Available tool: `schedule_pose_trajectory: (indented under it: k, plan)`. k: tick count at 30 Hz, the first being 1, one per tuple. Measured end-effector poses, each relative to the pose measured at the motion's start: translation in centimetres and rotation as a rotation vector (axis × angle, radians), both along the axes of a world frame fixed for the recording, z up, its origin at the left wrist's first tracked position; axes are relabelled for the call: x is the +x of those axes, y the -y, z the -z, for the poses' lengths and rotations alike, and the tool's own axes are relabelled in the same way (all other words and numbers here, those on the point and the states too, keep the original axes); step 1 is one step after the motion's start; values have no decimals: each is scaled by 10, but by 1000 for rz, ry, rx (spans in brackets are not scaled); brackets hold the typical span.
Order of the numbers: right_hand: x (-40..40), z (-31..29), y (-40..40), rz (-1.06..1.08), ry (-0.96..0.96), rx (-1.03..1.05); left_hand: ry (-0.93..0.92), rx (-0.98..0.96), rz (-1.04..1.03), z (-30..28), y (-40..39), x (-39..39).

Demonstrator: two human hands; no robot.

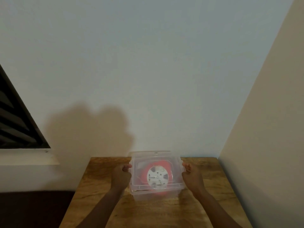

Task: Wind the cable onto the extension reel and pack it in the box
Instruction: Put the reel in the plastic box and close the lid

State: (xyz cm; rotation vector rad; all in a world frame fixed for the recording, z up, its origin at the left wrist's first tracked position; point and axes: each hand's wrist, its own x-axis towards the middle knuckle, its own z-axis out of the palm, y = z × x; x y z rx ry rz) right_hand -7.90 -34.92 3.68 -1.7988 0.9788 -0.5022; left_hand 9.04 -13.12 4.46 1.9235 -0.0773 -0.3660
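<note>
A clear plastic box (143,195) stands on the wooden table (102,203) near the wall. Inside lies the extension reel (158,176), white hub with red cable wound around it, seen through the clear lid (151,157). The lid sits on top of the box, its far edge a little raised. My left hand (122,176) grips the lid's left edge. My right hand (191,174) grips the lid's right edge. Both thumbs rest on top of the rim.
A pale wall rises just behind the table, and a beige wall closes the right side (263,129). A dark window with a white sill (24,153) is at the left. Dark floor lies left of the table.
</note>
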Motion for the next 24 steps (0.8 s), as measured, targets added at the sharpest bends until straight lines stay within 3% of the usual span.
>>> schedule_pose_trajectory:
  k: [13,24]
  plan:
    - [-1,13,-4,-54,-58,-125,-38,-58,18,9,-15,2]
    - [-12,23,-10,-68,11,-5,-59,-162,71,15,-29,-9]
